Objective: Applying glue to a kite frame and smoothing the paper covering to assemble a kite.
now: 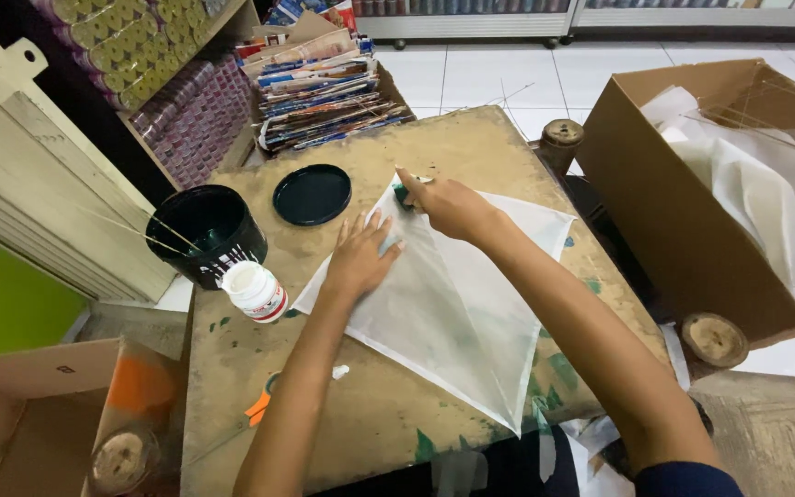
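I see a translucent white paper sheet (pixel 453 304) with faint green smears, a black paint tub (pixel 206 232), its dark green lid (pixel 312 194), and green stains on the tan tabletop (pixel 471 147).

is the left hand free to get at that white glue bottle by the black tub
Probably yes: the left hand lies flat on the white paper, holding nothing, and the white bottle stands just beside it with bare table between.

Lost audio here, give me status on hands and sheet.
Left hand flat on white sheet. Right hand presses small dark dauber at top corner. Paint tub beside.
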